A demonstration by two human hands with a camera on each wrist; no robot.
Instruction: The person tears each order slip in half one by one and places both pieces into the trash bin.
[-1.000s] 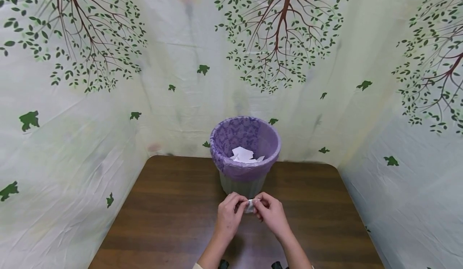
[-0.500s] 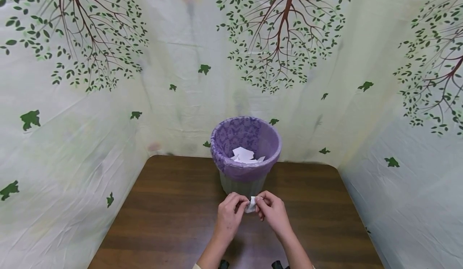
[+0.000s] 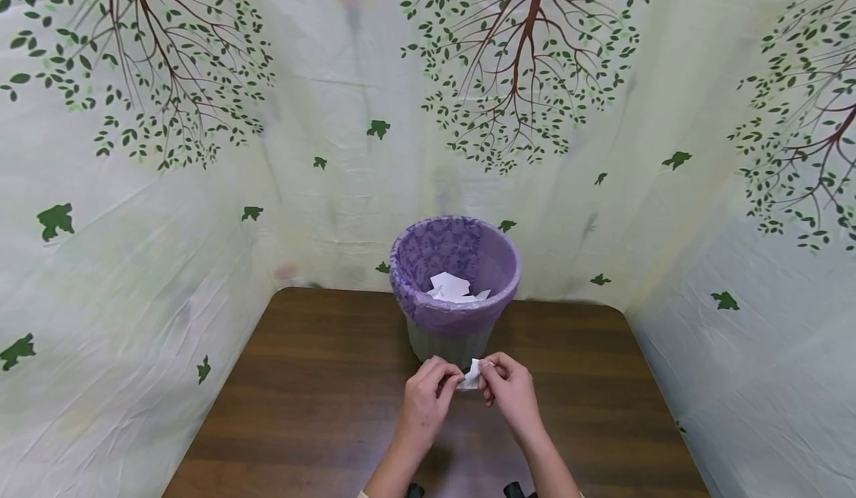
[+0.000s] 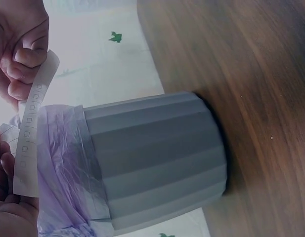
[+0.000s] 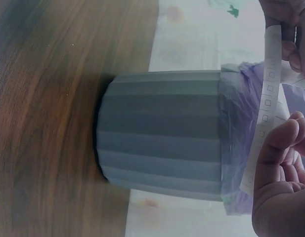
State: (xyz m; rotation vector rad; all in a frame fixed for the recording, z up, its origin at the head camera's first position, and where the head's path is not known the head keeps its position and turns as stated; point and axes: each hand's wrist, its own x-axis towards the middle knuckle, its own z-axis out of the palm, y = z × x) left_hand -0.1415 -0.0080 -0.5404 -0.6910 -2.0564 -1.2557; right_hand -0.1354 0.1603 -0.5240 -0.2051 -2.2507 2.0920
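Note:
A small piece of white paper (image 3: 471, 377) is stretched between both hands, low in front of the bin. The left hand (image 3: 424, 403) pinches its left end between thumb and fingers. At the right end, the right hand (image 3: 512, 400) pinches it likewise. Up close in the left wrist view, the paper (image 4: 29, 131) has a long strip edge printed with a row of little squares. Another lined part of it shows behind. Seen from the head, a notch breaks its upper edge. Curled fingers hide much of both ends.
A grey ribbed bin (image 3: 444, 340) with a purple patterned liner (image 3: 461, 318) stands upright just beyond the hands. White paper scraps (image 3: 449, 285) lie inside it. The brown wooden table (image 3: 301, 409) meets a leaf-printed cloth (image 3: 321, 208) behind and at both sides.
The right hand has shifted slightly right and away from the left hand. More of the white paper shows between them, with a notch now visible. The bin has stayed in place.

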